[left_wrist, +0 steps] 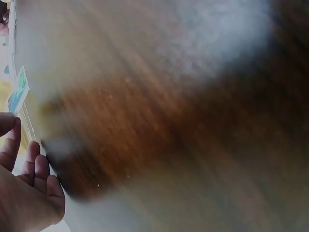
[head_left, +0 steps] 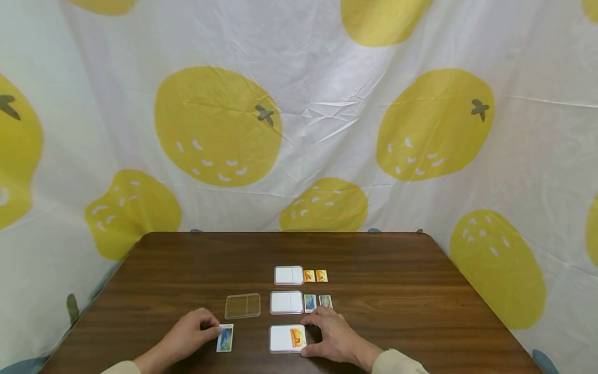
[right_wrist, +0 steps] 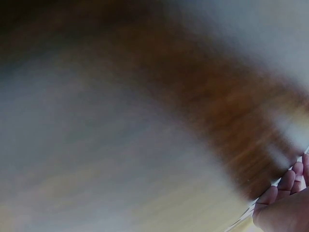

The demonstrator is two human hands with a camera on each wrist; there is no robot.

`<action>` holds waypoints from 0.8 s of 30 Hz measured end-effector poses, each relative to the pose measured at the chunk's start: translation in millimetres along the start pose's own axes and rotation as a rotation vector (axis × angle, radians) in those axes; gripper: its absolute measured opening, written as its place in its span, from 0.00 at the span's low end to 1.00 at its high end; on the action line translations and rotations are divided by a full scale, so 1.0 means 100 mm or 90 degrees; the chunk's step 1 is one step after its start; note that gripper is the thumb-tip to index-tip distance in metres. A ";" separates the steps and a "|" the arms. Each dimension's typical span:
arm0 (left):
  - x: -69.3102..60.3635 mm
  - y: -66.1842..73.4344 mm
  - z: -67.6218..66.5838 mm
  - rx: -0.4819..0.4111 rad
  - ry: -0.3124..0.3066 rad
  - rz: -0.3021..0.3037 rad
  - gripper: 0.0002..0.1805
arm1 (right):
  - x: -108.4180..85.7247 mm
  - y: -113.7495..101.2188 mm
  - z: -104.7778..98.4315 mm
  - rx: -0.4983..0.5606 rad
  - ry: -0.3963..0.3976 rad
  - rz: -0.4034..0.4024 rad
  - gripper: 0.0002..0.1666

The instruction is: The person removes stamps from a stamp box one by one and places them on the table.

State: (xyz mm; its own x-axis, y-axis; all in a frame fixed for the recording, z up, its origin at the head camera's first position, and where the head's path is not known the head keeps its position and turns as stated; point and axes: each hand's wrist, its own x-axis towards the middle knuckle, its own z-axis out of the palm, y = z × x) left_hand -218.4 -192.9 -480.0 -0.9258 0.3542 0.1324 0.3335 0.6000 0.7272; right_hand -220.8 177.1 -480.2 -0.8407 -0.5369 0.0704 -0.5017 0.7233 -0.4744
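My left hand (head_left: 193, 331) pinches a small blue-green stamp (head_left: 226, 338) by its upper left edge, between thumb and finger. In the left wrist view the same stamp (left_wrist: 20, 92) stands tilted at the fingertips of the left hand (left_wrist: 31, 179). On the right, my right hand (head_left: 334, 337) holds the right end of the nearest clear plastic case (head_left: 280, 340), thumb at the lower corner and fingers at the upper one. An orange stamp (head_left: 298, 338) lies on that case's white insert, at its right side. Only part of the right hand (right_wrist: 285, 203) shows in the right wrist view.
Behind are a middle case (head_left: 286, 303) and a far case (head_left: 288, 275), both with white inserts. Two orange stamps (head_left: 321, 276) and two blue-green ones (head_left: 310, 303) lie beside them. A clear lid-like piece (head_left: 242, 306) lies left on the brown table (head_left: 397, 275).
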 end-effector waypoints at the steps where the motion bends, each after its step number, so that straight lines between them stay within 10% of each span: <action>1: 0.00 0.00 0.00 0.008 0.005 0.002 0.06 | 0.00 0.00 0.00 0.000 0.000 -0.001 0.36; 12: 0.03 -0.04 0.03 0.093 0.032 0.016 0.06 | 0.00 0.01 -0.01 0.003 -0.004 -0.002 0.35; 24: 0.04 0.03 0.06 0.191 0.082 -0.060 0.08 | 0.00 0.01 -0.01 0.004 -0.006 -0.002 0.36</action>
State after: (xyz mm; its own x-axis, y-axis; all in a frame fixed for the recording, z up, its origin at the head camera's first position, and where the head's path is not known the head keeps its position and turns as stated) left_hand -219.9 -185.1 -481.4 -0.9634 0.2056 0.1721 0.2658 0.8167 0.5121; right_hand -221.7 177.8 -480.0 -0.8373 -0.5431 0.0634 -0.5028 0.7193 -0.4793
